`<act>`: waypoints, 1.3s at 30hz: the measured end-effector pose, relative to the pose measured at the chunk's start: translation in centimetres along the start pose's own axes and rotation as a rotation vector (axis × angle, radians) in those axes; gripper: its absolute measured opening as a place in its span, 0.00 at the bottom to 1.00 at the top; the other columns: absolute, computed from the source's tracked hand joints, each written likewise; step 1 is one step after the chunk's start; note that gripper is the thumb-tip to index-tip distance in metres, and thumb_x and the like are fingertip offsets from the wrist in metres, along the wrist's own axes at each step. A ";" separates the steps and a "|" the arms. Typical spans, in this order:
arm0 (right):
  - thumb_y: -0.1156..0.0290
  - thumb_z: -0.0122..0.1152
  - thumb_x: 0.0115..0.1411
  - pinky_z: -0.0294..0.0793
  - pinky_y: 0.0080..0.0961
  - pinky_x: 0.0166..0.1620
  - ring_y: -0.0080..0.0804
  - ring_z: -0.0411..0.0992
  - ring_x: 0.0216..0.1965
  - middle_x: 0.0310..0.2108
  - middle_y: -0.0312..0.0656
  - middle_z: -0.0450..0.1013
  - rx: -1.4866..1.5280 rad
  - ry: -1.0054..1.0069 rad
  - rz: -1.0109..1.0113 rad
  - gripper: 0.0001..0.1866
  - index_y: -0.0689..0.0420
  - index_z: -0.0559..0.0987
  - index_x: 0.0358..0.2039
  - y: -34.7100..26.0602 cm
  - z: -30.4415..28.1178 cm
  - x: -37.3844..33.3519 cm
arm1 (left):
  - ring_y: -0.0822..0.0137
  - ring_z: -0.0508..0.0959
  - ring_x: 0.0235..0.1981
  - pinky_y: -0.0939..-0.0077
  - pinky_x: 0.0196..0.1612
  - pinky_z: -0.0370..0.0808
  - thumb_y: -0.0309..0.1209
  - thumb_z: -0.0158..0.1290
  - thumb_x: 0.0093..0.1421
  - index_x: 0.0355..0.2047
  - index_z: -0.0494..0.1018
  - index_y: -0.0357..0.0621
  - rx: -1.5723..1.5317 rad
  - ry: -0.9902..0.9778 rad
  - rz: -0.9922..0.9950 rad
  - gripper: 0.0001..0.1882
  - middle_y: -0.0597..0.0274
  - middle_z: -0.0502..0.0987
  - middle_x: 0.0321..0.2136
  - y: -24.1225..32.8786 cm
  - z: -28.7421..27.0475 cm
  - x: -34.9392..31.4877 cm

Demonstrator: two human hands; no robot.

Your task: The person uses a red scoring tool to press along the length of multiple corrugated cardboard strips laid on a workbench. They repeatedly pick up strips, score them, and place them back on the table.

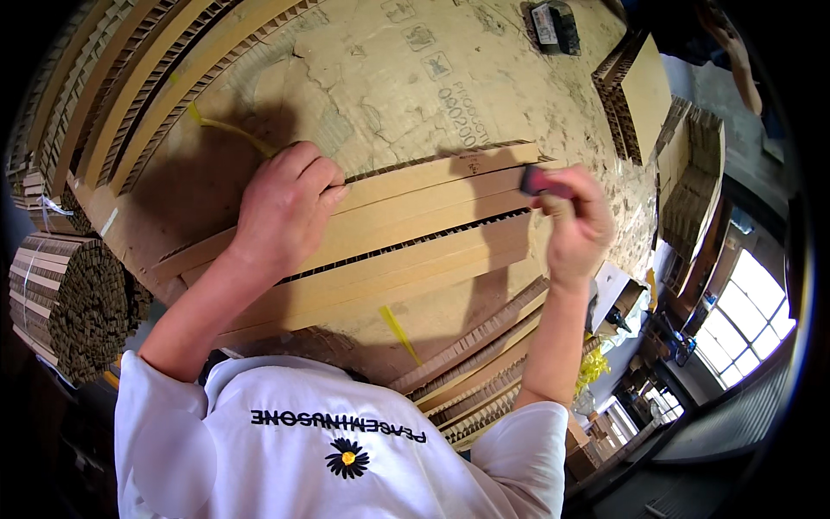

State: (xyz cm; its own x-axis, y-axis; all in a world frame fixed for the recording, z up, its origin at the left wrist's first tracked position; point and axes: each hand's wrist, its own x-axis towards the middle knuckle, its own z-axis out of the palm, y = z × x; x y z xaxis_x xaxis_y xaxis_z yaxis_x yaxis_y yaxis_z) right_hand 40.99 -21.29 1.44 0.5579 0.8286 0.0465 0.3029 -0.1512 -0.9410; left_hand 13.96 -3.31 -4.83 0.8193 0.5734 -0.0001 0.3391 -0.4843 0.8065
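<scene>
Several long tan strips of honeycomb cardboard lie side by side in front of me, with dark open cells along some edges. My left hand is closed over the farthest strip, left of its middle; the fingertips are hidden behind the knuckles. A yellow strap runs up to that hand. At the strips' right end, my right hand grips a small red and black hand stamp, slightly blurred. A small dark mark shows on the farthest strip, left of the stamp.
Stacked honeycomb strips stand at the far left, above a strapped round bundle. A black box sits at the far edge. More strips lie near my right forearm. Cardboard panels and another person's arm are at right.
</scene>
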 end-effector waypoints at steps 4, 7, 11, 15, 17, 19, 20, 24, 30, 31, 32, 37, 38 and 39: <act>0.85 0.71 0.57 0.68 0.21 0.31 0.26 0.69 0.28 0.28 0.36 0.73 -0.283 -0.163 -0.086 0.13 0.59 0.83 0.42 2.5 0.6 -1.3 | 0.52 0.74 0.33 0.61 0.37 0.71 0.23 0.59 0.61 0.32 0.73 0.39 -0.018 -0.010 0.004 0.05 0.54 0.71 0.31 0.0 -0.1 0.1; 0.84 0.71 0.56 0.67 0.23 0.29 0.28 0.69 0.27 0.27 0.37 0.73 -0.369 -0.187 -0.148 0.12 0.59 0.84 0.41 3.1 0.9 -1.3 | 0.52 0.74 0.34 0.61 0.38 0.71 0.22 0.59 0.61 0.33 0.72 0.39 -0.023 -0.003 0.004 0.05 0.54 0.71 0.31 -0.1 -0.1 0.0; 0.84 0.71 0.56 0.69 0.23 0.30 0.29 0.72 0.27 0.27 0.37 0.74 -0.384 -0.225 -0.201 0.12 0.58 0.85 0.40 2.8 1.1 -0.7 | 0.52 0.74 0.34 0.61 0.38 0.71 0.23 0.59 0.61 0.33 0.72 0.39 -0.025 0.004 0.011 0.05 0.55 0.70 0.31 -0.3 -0.1 -0.1; 0.84 0.71 0.55 0.73 0.24 0.30 0.30 0.75 0.28 0.27 0.37 0.75 -0.425 -0.279 -0.229 0.13 0.57 0.85 0.40 2.6 1.1 -0.4 | 0.52 0.74 0.34 0.61 0.38 0.71 0.24 0.59 0.62 0.32 0.72 0.39 -0.020 0.013 0.015 0.05 0.55 0.71 0.31 -0.3 0.0 -0.1; 0.85 0.71 0.54 0.74 0.25 0.30 0.31 0.76 0.28 0.27 0.37 0.75 -0.443 -0.292 -0.238 0.14 0.56 0.85 0.40 2.6 1.1 -0.2 | 0.52 0.74 0.34 0.61 0.38 0.71 0.24 0.59 0.61 0.32 0.72 0.39 -0.021 0.016 0.011 0.05 0.55 0.71 0.31 -0.3 0.0 0.0; 0.85 0.71 0.53 0.74 0.26 0.30 0.31 0.76 0.27 0.27 0.37 0.75 -0.454 -0.299 -0.239 0.15 0.56 0.86 0.40 2.7 1.1 -0.1 | 0.52 0.74 0.34 0.61 0.38 0.71 0.23 0.59 0.61 0.32 0.72 0.39 -0.023 0.016 0.016 0.05 0.55 0.71 0.31 -0.3 0.1 -0.1; 0.85 0.71 0.52 0.74 0.26 0.30 0.31 0.76 0.27 0.27 0.37 0.75 -0.454 -0.300 -0.238 0.15 0.55 0.86 0.40 2.7 1.2 -0.1 | 0.52 0.74 0.34 0.61 0.38 0.71 0.23 0.58 0.61 0.32 0.73 0.39 -0.022 0.017 0.019 0.05 0.55 0.71 0.31 -0.3 0.1 -0.1; 0.84 0.71 0.53 0.74 0.27 0.30 0.34 0.76 0.28 0.27 0.38 0.75 -0.519 -0.309 -0.205 0.14 0.55 0.86 0.39 2.4 1.2 0.0 | 0.52 0.73 0.33 0.61 0.37 0.71 0.23 0.58 0.61 0.32 0.73 0.39 -0.013 0.011 0.017 0.04 0.54 0.71 0.31 -0.4 0.2 -0.1; 0.80 0.73 0.53 0.75 0.30 0.30 0.36 0.77 0.29 0.28 0.39 0.76 -0.627 -0.355 -0.246 0.09 0.55 0.86 0.35 0.7 1.5 1.2 | 0.52 0.73 0.33 0.62 0.37 0.71 0.21 0.60 0.59 0.31 0.73 0.37 -0.260 0.046 -0.223 0.05 0.53 0.69 0.29 -0.2 -1.7 -0.1; 0.80 0.73 0.52 0.75 0.30 0.30 0.36 0.77 0.29 0.28 0.39 0.76 -0.648 -0.356 -0.243 0.09 0.55 0.86 0.35 0.5 1.4 1.2 | 0.52 0.73 0.33 0.62 0.37 0.71 0.20 0.60 0.58 0.31 0.73 0.37 -0.069 0.088 0.024 0.06 0.54 0.69 0.29 0.9 -3.6 0.7; 0.80 0.73 0.52 0.76 0.30 0.31 0.37 0.78 0.30 0.28 0.40 0.77 -0.613 -0.334 -0.213 0.09 0.55 0.86 0.34 0.4 1.5 0.9 | 0.53 0.72 0.33 0.63 0.37 0.71 0.19 0.61 0.57 0.30 0.71 0.38 -0.040 0.149 0.081 0.08 0.55 0.68 0.29 1.5 -5.5 1.3; 0.81 0.73 0.53 0.77 0.30 0.33 0.42 0.79 0.31 0.30 0.42 0.78 -0.604 -0.327 -0.165 0.08 0.57 0.85 0.34 0.2 1.5 1.0 | 0.45 0.77 0.33 0.59 0.39 0.75 0.21 0.56 0.61 0.37 0.78 0.38 0.626 0.590 0.213 0.04 0.49 0.77 0.31 1.9 -17.0 6.9; 0.80 0.73 0.53 0.77 0.30 0.33 0.42 0.79 0.31 0.31 0.42 0.78 -0.566 -0.330 -0.180 0.08 0.57 0.85 0.34 0.2 1.7 1.2 | 0.52 0.80 0.33 0.66 0.40 0.77 0.26 0.58 0.66 0.41 0.79 0.38 0.712 0.685 0.227 0.06 0.53 0.80 0.34 1.7 -19.0 7.6; 0.80 0.73 0.52 0.76 0.29 0.33 0.41 0.78 0.31 0.31 0.41 0.78 -0.541 -0.322 -0.197 0.09 0.56 0.85 0.34 0.3 2.1 1.4 | 0.65 0.79 0.36 0.72 0.43 0.77 0.31 0.59 0.68 0.48 0.80 0.42 0.531 0.801 0.115 0.11 0.60 0.82 0.40 2.6 -18.9 7.1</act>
State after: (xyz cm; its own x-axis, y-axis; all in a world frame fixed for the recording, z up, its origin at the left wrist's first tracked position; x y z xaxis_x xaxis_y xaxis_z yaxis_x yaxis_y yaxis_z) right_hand 40.18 -19.06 0.55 0.2186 0.9756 0.0189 0.7680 -0.1601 -0.6201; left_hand 11.91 12.01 8.49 0.3686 0.6890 0.6240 0.6026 -0.6883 0.4040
